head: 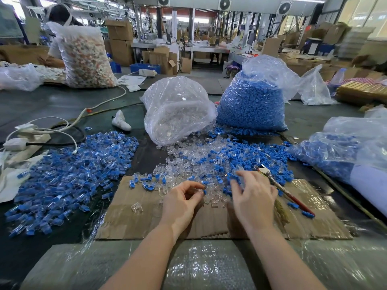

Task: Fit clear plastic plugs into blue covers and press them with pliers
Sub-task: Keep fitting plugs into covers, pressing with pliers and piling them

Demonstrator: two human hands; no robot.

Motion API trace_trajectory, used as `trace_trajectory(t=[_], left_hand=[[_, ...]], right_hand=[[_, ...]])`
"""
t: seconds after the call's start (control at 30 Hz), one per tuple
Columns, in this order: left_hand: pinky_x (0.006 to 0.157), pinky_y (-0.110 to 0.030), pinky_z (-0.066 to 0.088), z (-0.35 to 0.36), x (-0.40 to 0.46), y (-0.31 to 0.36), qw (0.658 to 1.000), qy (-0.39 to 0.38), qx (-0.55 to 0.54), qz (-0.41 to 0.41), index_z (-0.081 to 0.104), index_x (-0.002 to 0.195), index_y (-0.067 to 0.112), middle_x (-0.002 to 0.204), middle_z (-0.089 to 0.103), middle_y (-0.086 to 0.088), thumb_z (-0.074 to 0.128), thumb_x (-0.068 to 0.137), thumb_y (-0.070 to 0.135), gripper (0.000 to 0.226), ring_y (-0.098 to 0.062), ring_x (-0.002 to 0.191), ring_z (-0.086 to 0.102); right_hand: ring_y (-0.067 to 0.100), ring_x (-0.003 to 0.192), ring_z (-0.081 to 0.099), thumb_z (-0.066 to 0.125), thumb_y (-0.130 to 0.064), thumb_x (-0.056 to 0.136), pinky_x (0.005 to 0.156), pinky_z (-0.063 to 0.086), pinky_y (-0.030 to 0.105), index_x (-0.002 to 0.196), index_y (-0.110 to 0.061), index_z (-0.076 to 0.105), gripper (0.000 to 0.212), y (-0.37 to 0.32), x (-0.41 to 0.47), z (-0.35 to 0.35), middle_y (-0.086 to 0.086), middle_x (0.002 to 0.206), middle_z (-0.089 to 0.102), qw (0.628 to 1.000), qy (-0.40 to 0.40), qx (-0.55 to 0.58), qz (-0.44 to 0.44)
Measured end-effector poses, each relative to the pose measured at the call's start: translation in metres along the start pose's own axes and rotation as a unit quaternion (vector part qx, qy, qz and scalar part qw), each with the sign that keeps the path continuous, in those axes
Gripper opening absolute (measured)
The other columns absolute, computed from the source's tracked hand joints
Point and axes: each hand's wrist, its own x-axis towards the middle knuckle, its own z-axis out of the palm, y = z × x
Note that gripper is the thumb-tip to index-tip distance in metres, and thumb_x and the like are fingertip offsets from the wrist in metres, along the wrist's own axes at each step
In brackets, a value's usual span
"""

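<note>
Head view: the left hand (pixel 184 197) has its thumb and curled fingers pinched together on a small clear plastic plug with a blue cover (pixel 203 190), held just above the flat brown cardboard sheet (pixel 129 218); the right hand (pixel 252 195) hovers with fingers spread apart and slightly bent over the loose mixed heap of clear plugs and blue covers (pixel 209 162), gripping nothing that can be made out. Red-handled metal pliers (pixel 287 192) lie on the cardboard just right of the right hand, a wide pile of assembled blue-and-clear pieces (pixel 69 176) lies to the left, and a clear plastic bag of clear plugs (pixel 178 109) stands beside a clear plastic bag of blue covers (pixel 253 101) behind the heap.
</note>
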Motion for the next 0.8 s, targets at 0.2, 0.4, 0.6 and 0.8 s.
trace_trajectory(t=[0.2,0.4,0.6,0.8], left_hand=[[0.067,-0.009,0.048,0.0,0.002,0.004,1.0,0.001,0.005,-0.001,0.067,0.089,0.021,0.083,0.068,0.002,0.064,0.085,0.006,0.016,-0.005,0.077,0.061],[0.068,-0.012,0.049,0.0,0.004,0.004,1.0,0.007,0.008,-0.013,0.067,0.09,0.019,0.083,0.067,0.002,0.064,0.085,0.005,0.015,-0.007,0.078,0.062],[0.062,-0.014,0.049,0.0,0.007,0.006,0.999,0.014,-0.022,-0.03,0.067,0.091,0.014,0.085,0.067,-0.005,0.063,0.085,0.004,0.013,-0.008,0.072,0.061],[0.046,-0.014,0.046,-0.001,0.013,0.012,0.984,0.023,-0.145,-0.098,0.066,0.089,0.01,0.074,0.064,-0.006,0.06,0.086,-0.001,0.013,-0.004,0.05,0.057]], right_hand=[[0.034,0.129,0.034,0.038,-0.043,0.093,0.108,0.021,0.052,0.137,-0.016,0.031,0.053,0.034,0.028,-0.022,0.017,0.141,0.037,0.931,-0.204,-0.198,0.229],[0.037,0.127,0.034,0.047,-0.032,0.088,0.106,0.023,0.052,0.131,-0.017,0.035,0.047,0.042,0.038,-0.027,0.018,0.138,0.037,0.907,-0.263,-0.216,0.247],[0.035,0.114,0.042,0.05,-0.031,0.09,0.092,0.037,0.044,0.102,-0.014,0.043,0.023,0.031,0.035,-0.039,0.017,0.123,0.042,0.941,-0.209,-0.192,0.182],[0.013,0.078,0.046,0.042,-0.031,0.094,0.063,0.034,0.024,0.096,-0.019,0.047,0.014,-0.005,0.02,-0.046,0.001,0.093,0.048,0.959,-0.275,-0.064,0.006]])
